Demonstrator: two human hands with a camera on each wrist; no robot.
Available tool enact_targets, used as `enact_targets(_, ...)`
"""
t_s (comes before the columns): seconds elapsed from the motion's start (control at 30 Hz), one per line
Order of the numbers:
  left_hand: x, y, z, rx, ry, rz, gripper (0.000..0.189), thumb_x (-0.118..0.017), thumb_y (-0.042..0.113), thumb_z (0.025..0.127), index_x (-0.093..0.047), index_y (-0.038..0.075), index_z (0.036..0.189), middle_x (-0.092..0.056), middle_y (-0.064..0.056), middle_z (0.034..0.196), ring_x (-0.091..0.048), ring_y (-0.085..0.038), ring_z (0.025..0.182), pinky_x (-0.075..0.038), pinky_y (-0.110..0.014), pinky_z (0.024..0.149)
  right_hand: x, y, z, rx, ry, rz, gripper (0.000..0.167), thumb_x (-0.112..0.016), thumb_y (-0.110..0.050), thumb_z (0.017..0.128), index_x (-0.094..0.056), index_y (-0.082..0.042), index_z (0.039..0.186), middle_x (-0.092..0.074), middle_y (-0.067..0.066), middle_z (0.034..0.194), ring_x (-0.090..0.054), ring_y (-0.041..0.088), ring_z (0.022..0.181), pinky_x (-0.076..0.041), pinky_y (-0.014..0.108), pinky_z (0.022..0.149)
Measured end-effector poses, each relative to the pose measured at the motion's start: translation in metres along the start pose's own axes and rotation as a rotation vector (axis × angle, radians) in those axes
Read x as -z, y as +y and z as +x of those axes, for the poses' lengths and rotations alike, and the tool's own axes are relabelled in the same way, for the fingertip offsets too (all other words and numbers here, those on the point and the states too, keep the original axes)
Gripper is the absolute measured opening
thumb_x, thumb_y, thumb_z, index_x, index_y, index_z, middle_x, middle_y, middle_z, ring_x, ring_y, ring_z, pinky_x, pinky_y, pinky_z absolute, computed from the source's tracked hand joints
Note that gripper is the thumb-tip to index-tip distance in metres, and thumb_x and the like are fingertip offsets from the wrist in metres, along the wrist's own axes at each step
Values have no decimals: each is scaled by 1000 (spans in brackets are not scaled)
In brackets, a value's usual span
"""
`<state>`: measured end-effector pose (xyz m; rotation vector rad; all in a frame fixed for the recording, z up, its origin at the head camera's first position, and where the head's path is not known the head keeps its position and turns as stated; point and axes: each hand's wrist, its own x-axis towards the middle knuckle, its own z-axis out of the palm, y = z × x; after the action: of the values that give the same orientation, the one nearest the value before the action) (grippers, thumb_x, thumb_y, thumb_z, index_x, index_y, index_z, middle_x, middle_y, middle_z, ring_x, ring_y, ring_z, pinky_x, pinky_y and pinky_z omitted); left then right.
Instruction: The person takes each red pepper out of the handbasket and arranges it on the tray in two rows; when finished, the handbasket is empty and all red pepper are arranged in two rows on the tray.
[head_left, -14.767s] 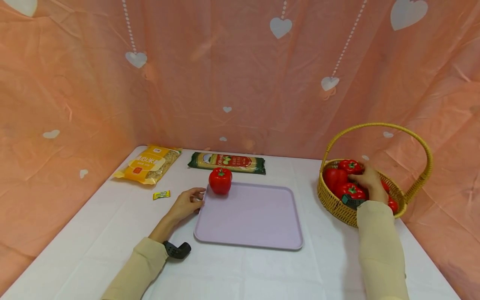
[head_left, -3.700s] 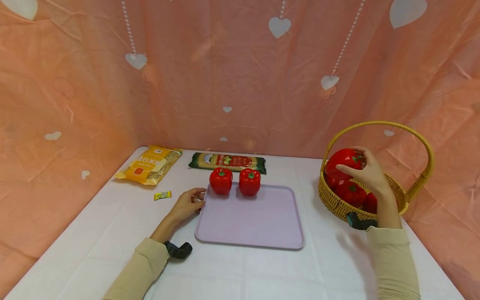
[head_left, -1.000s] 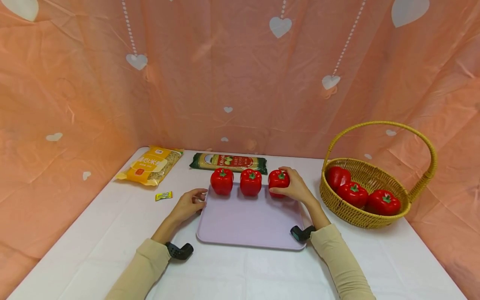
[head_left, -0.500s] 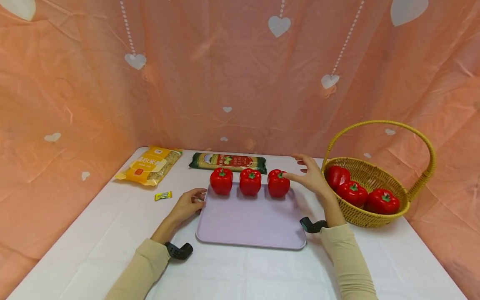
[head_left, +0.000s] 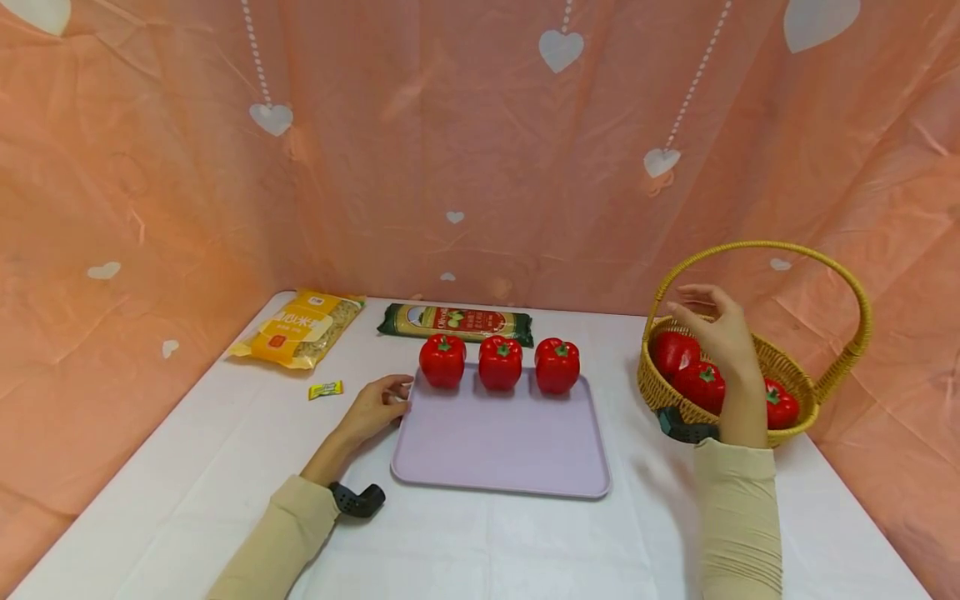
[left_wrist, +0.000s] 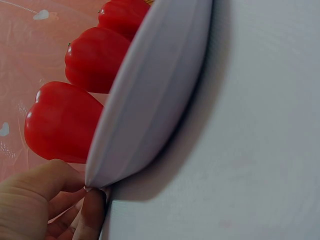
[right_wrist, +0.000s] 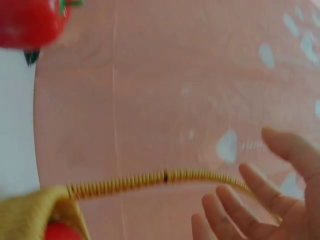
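Observation:
Three red bell peppers, a left one [head_left: 442, 361], a middle one [head_left: 500, 363] and a right one [head_left: 557, 365], stand in a row along the far edge of a pale purple tray [head_left: 502, 442]. My left hand [head_left: 372, 408] holds the tray's left rim; the left wrist view shows the rim between thumb and finger. My right hand [head_left: 720, 333], fingers spread and holding nothing, hovers over a wicker basket [head_left: 675, 412], under its arched handle. Inside the basket lie more red peppers, one at the back [head_left: 675, 353], one in front [head_left: 701, 385] and one at right [head_left: 782, 405], partly hidden by my wrist.
Behind the tray lies a green-ended long packet [head_left: 457, 323]. A yellow bag of grain [head_left: 300, 329] lies at the back left, with a small yellow wrapped sweet [head_left: 326, 390] in front of it. A pink curtain [head_left: 480, 167] hangs behind the white table.
Earlier my right hand took peppers from the basket to the tray, making the row of three. It has just let go of the right one and moved back over the basket. The left hand stayed.

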<state>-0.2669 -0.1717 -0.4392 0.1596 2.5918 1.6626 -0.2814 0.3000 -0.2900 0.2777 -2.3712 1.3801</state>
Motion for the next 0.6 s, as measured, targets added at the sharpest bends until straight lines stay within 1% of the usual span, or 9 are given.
enact_targets(0.07,0,1,0,-4,2,3,46,-60,0,85,-49,-2,129,-57,-16,105,-50,-17,74,-48,-24,61,11,5,5,-50,15,-15,43,-60,-29,90,-50,-6,125,-51,-17,104,-46,-1,94,-41,8,75)
enact_targets(0.1,1,1,0,-4,0,3,46,-60,1,85,-49,-2,129,-57,-16,105,-50,-17,74,-48,-24,61,15,7,8,-72,17,-22,45,-59,-30,91,-48,-5,127,-50,-15,105,-46,-1,93,-41,8,74)
enact_targets(0.17,1,1,-1,-2,-2,3,46,-60,1,85,-49,-2,129,-57,-16,105,-50,-17,74,-48,-24,62,23,13,13,-121,5,-53,48,-58,-34,91,-46,-7,129,-48,-12,109,-44,0,93,-40,9,74)
enact_targets(0.2,1,1,-1,1,-2,2,46,-60,1,85,-49,-2,129,-57,-16,105,-51,-17,74,-49,-24,62,26,15,16,-140,-8,-71,52,-57,-36,91,-44,-6,131,-48,-7,113,-43,1,93,-40,10,74)
enact_targets(0.27,0,1,-1,2,-2,1,46,-60,1,85,-49,-2,129,-57,-16,105,-51,-17,74,-49,-25,62,32,21,21,-179,-42,-104,59,-55,-40,91,-39,-5,135,-46,3,122,-43,8,99,-40,14,76)
enact_targets(0.33,0,1,0,2,0,-1,46,-60,1,85,-49,-1,129,-57,-16,104,-51,-17,74,-49,-25,63,36,26,25,-220,-77,-130,67,-53,-44,91,-33,-2,139,-41,14,131,-43,17,105,-41,21,82)
enact_targets(0.4,0,1,0,0,0,-6,46,-60,0,85,-49,-1,129,-57,-15,104,-52,-16,73,-50,-25,63,39,31,29,-261,-111,-137,74,-51,-47,91,-26,0,142,-33,22,139,-40,27,113,-41,31,89)
enact_targets(0.47,0,0,0,-1,0,-13,46,-60,0,84,-50,-1,129,-57,-15,104,-53,-16,73,-50,-25,63,41,37,31,-301,-134,-138,77,-49,-49,91,-22,1,143,-27,24,142,-36,33,118,-40,36,91)
enact_targets(0.6,-1,0,-1,-6,0,-13,46,-60,-1,84,-50,-2,128,-57,-16,103,-53,-16,72,-51,-25,63,45,49,32,-331,-180,-113,78,-47,-46,93,-17,4,144,-21,29,145,-30,40,123,-38,44,96)
